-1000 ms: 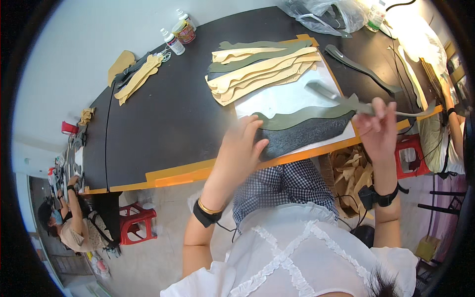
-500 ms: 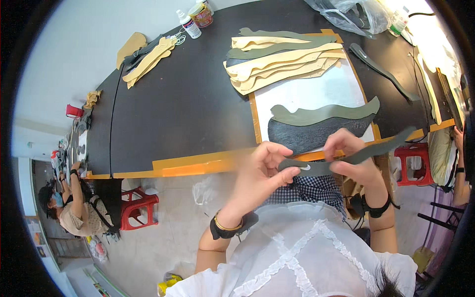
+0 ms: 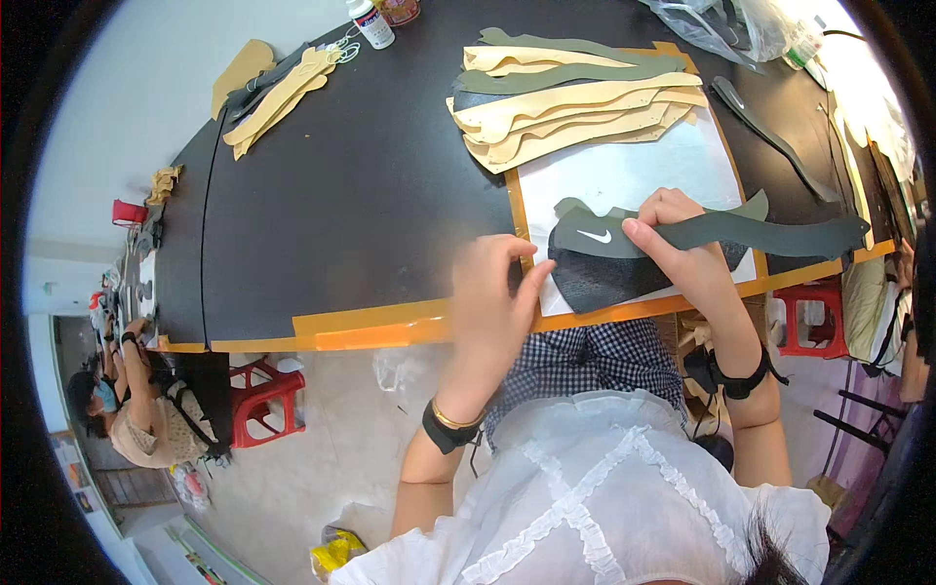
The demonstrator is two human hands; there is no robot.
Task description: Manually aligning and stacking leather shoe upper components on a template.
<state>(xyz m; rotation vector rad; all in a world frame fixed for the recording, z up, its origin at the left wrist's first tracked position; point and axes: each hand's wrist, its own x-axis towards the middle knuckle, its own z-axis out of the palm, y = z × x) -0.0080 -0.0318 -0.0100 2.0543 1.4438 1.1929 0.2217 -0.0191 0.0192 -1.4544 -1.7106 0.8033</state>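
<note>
My right hand [image 3: 684, 244] pinches a long dark green strip [image 3: 770, 234] between thumb and fingers. A white curved mark shows at the strip's wider left end. That end lies over a black textured panel [image 3: 604, 283] and a wavy olive-green piece [image 3: 746, 207] on the white sheet [image 3: 663, 174]. The strip's narrow end reaches past the sheet to the right. My left hand [image 3: 494, 297], partly blurred, is beside the panel's left edge with thumb and forefinger apart. I see nothing held in it.
Beyond the sheet lies a stack of cream and green pieces [image 3: 575, 117]. Another dark green strip [image 3: 775, 136] lies at right. Cream pieces [image 3: 283, 102] and a white bottle [image 3: 371, 24] stand far left. Orange tape [image 3: 380, 325] lines the table edge. Red stools [image 3: 268, 400] flank me; another person [image 3: 146, 419] works at left.
The dark green strip has moved from both hands near my body to over the black panel, its white mark now facing up. My left hand has let go of it.
</note>
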